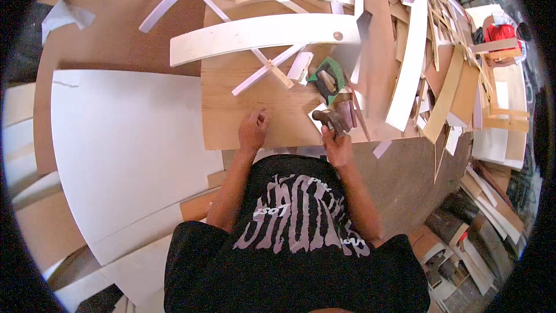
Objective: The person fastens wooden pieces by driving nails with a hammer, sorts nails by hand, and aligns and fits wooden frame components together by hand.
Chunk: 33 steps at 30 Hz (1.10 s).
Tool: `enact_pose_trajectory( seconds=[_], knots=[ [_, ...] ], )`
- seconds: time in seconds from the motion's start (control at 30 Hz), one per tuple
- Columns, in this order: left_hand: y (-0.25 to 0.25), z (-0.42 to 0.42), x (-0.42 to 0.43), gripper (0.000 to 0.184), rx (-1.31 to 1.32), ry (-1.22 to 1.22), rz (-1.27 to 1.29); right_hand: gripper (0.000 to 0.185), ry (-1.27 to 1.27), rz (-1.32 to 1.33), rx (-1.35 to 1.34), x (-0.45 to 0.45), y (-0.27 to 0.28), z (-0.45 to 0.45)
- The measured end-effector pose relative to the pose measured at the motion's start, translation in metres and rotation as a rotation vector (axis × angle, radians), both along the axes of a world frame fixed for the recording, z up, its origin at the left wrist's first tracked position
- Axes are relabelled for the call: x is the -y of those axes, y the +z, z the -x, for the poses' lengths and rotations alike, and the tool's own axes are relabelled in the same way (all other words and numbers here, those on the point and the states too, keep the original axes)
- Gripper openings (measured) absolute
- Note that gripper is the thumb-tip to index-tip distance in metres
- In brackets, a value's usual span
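My right hand (339,148) is closed round a dark hammer (330,119) at the front edge of the wooden tabletop (226,122). Under the hammer's head lies a small white piece (317,117). My left hand (253,131) rests at the same edge, further left, with its fingers curled; whether anything small is in them is hidden. Just beyond the hammer lies a handsaw with a green handle (320,90). Left of the saw are a short white block (300,66) and a thin white strip (246,84) crossing a bare wood stick (280,74).
A long curved white board (231,37) lies across the tabletop's far part. Stacked offcuts (376,52) and another long white board (407,69) crowd the right side. A large white panel (127,139) stands to the left. More scraps (492,203) lie at lower right.
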<state>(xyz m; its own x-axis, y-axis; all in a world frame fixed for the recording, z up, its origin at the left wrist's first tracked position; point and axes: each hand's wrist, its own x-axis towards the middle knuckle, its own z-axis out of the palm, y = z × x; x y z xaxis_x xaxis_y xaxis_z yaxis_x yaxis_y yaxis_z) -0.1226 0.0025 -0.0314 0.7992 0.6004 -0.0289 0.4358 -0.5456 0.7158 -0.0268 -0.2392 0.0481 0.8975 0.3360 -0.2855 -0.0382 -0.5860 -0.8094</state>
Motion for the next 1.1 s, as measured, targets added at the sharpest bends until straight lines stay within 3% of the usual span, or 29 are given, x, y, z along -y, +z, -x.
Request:
enact_pose_trajectory(
  seconds=[0.1, 0.17, 0.27, 0.4, 0.47, 0.57, 0.6, 0.67, 0.8, 0.83, 0.9, 1.0, 1.07, 1.1],
  knots=[
    [0.010, -0.011, 0.004, 0.028, 0.008, -0.080, 0.059, 0.035, 0.046, 0.063, 0.105, -0.002, 0.001, 0.008],
    [0.011, -0.026, 0.009, 0.029, 0.120, -0.080, 0.100, 0.035, 0.036, 0.088, 0.020, 0.001, 0.005, 0.005],
    [0.022, -0.037, 0.019, 0.027, 0.245, -0.086, 0.127, 0.030, 0.135, 0.256, 0.124, 0.002, 0.009, 0.000],
    [0.023, -0.040, 0.030, 0.025, 0.151, -0.097, 0.223, 0.030, 0.174, 0.247, 0.144, 0.001, 0.008, -0.021],
    [-0.001, -0.029, 0.035, 0.024, 0.080, -0.172, 0.199, 0.031, 0.348, 0.210, 0.284, 0.001, -0.005, -0.034],
    [0.016, -0.033, 0.049, 0.022, -0.039, -0.130, 0.328, 0.032, 0.506, 0.139, 0.505, 0.001, -0.038, -0.053],
    [0.013, -0.042, 0.049, 0.022, -0.019, -0.156, 0.303, 0.033, 0.626, 0.388, 0.258, -0.017, -0.053, -0.069],
    [0.016, -0.030, 0.061, 0.021, -0.008, 0.007, 0.414, 0.032, 0.624, 0.376, 0.265, -0.017, -0.077, -0.064],
    [0.035, -0.038, 0.065, 0.021, -0.112, -0.110, 0.304, 0.028, 0.662, 0.500, 0.262, -0.025, -0.058, -0.064],
    [0.039, -0.041, 0.069, 0.021, -0.070, -0.136, 0.296, 0.028, 0.617, 0.513, 0.256, -0.017, -0.058, -0.059],
    [0.046, -0.050, 0.078, 0.020, -0.025, -0.204, 0.295, 0.025, 0.406, 0.291, 0.524, -0.001, -0.058, -0.044],
    [0.055, -0.064, 0.097, 0.019, -0.004, -0.294, 0.404, 0.023, 0.320, 0.322, 0.423, 0.026, -0.034, -0.041],
    [0.072, -0.076, 0.117, 0.018, 0.164, -0.433, 0.253, 0.023, 0.256, 0.331, 0.364, 0.050, -0.014, -0.033],
    [0.074, -0.082, 0.125, 0.018, 0.160, -0.459, 0.264, 0.023, 0.131, 0.257, 0.494, 0.065, -0.002, -0.030]
  ],
)
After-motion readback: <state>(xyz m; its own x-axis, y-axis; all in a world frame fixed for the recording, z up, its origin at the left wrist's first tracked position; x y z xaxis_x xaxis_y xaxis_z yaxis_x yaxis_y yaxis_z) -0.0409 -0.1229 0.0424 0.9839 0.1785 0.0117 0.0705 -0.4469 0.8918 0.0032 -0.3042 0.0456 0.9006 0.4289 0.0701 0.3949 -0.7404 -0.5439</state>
